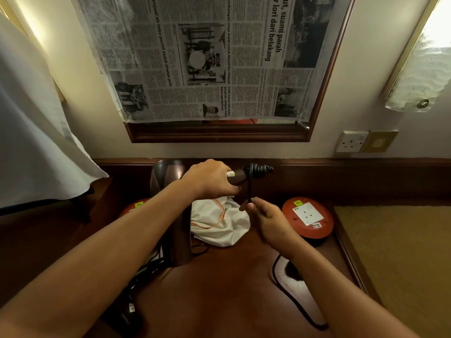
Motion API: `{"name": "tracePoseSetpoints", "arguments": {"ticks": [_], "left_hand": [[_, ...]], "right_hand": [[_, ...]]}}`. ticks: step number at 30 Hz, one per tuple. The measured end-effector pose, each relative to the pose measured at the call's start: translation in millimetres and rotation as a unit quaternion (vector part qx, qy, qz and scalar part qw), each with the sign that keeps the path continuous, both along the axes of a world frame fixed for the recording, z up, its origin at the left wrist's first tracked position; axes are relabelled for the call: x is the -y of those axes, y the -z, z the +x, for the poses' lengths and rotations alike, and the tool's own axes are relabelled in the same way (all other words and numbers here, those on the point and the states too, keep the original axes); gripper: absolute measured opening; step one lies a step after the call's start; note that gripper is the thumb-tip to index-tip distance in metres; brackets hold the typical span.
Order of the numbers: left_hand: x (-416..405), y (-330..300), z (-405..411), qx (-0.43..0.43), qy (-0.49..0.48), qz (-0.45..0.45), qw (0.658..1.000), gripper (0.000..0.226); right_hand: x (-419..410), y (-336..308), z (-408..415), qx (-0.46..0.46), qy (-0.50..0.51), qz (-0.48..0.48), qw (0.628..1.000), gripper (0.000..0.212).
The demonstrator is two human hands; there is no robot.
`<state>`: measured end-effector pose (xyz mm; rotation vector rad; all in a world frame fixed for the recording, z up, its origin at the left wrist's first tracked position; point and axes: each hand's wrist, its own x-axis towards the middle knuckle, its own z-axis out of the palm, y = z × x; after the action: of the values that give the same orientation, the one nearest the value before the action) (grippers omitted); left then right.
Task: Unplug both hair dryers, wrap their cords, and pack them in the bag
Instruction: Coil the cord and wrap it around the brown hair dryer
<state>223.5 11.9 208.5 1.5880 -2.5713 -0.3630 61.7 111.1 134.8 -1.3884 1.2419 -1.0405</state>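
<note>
Cord point(249, 189) runs straight down from its coils on the hair dryer handle point(240, 178), which my left hand point(212, 178) grips pointing rightward, to my right hand point(266, 219) pinching it just below.

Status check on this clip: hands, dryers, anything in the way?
Left hand grips hair dryer handle. Right hand pinches its cord, coils partly wrapped. Second hair dryer waiting beside white bag.

Winding the cord on a hair dryer over the worktop.

My left hand point(210, 178) grips the hair dryer's handle point(238, 178), coils of black cord point(258, 170) round its end. My right hand point(264, 219) pinches the cord taut below, above the white bag point(219, 225).
</note>
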Motion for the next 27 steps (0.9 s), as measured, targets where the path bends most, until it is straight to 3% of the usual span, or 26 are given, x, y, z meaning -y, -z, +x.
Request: {"name": "tracePoseSetpoints", "arguments": {"ticks": [4,9,14,20,27], "left_hand": [[-2,-6,1,-0.001,0.008,0.007,1.000,0.033],[-6,-7,-1,0.001,0.027,0.002,1.000,0.031],[-9,-11,-1,0.006,0.040,0.021,0.999,0.029],[-9,-17,-2,-0.010,0.057,0.021,0.998,0.028],[-15,-22,-2,0.014,0.067,0.011,0.998,0.025]], "right_hand": [[4,5,-10,0.116,-0.017,0.076,0.990,0.031],[17,12,-24,0.167,-0.056,0.110,0.978,0.025],[25,11,-28,0.157,-0.059,0.075,0.983,0.027],[31,5,-28,0.067,-0.045,0.088,0.993,0.046],[48,-14,-43,0.095,-0.114,0.135,0.980,0.026]]}}
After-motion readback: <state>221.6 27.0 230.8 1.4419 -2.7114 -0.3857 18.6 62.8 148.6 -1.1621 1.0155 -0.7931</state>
